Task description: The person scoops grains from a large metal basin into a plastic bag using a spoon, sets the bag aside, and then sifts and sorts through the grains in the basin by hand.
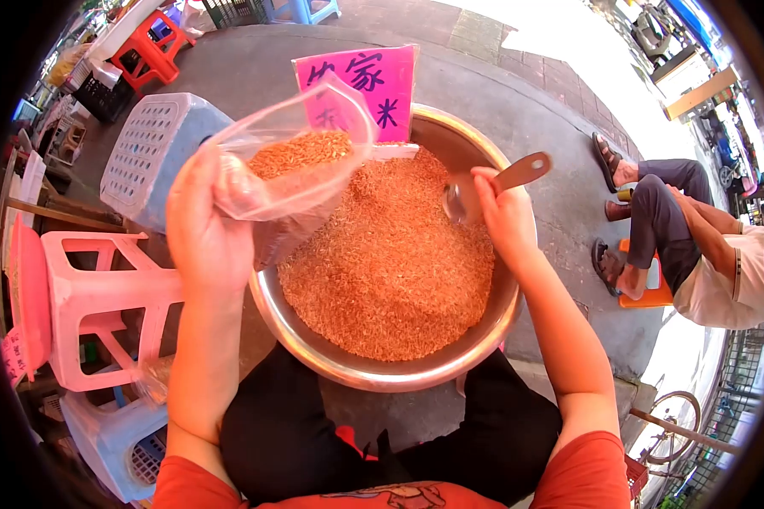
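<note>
My left hand (215, 212) is closed on the side of a clear plastic bag (306, 191), whose mouth gapes toward the upper right. Reddish-brown grain (301, 154) lies inside the bag. My right hand (508, 210) grips a metal scoop (522, 172) by its handle; the scoop's end is over the right part of the grain heap. A wide steel bowl (382, 379) full of the same grain (390, 280) stands in front of my knees. At its far rim a pink sign (390, 81) with black handwriting stands upright, partly behind the bag.
Left of the bowl are a blue-grey stool (157, 153), a pink stool (102, 297) and a light blue stool (115, 437). A red stool (153, 53) stands farther back. A seated person (679, 225) is at the right, near a bicycle (675, 424).
</note>
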Demonstrator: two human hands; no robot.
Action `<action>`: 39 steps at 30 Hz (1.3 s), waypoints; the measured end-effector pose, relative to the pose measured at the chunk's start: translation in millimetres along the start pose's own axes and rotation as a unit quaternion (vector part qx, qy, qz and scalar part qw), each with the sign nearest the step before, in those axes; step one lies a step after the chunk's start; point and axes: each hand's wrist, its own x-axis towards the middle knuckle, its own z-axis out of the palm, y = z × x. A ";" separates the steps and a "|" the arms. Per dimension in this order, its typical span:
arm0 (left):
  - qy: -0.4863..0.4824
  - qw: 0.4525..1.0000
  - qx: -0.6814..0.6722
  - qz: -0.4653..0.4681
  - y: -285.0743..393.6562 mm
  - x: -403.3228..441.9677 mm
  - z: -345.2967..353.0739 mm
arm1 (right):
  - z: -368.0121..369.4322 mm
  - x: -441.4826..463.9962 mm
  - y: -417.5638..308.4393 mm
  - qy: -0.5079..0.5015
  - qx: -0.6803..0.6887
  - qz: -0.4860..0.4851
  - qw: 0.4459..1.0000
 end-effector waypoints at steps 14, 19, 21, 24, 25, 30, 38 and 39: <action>-0.142 0.933 0.269 -0.192 -85.1 -24.1 21.5 | -43.8 -7.5 -41.3 0.025 0.379 0.268 0.885; -0.178 0.901 0.330 -0.218 -95.0 -21.7 20.4 | -32.6 0.0 -60.7 0.042 0.228 -0.019 0.973; -0.176 0.900 0.314 -0.248 -94.1 -21.6 19.9 | -45.3 0.2 -74.2 -0.019 0.147 -0.112 0.983; -0.180 0.902 0.346 -0.186 -97.4 -23.4 18.2 | -38.4 -0.9 -55.5 0.102 0.158 -0.127 0.974; -0.182 0.901 0.348 -0.186 -96.7 -22.9 17.0 | -35.8 0.5 -46.9 0.139 0.171 -0.084 0.972; -0.189 0.903 0.312 -0.228 -94.4 -22.6 14.8 | -12.1 -20.7 -12.8 -0.188 -0.098 0.134 0.968; -0.194 0.906 0.317 -0.201 -97.4 -22.4 10.5 | -14.7 -19.6 10.4 -0.114 0.098 0.203 0.968; -0.192 0.906 0.315 -0.206 -96.7 -22.8 13.2 | -22.0 -14.6 3.7 -0.092 0.137 0.218 0.962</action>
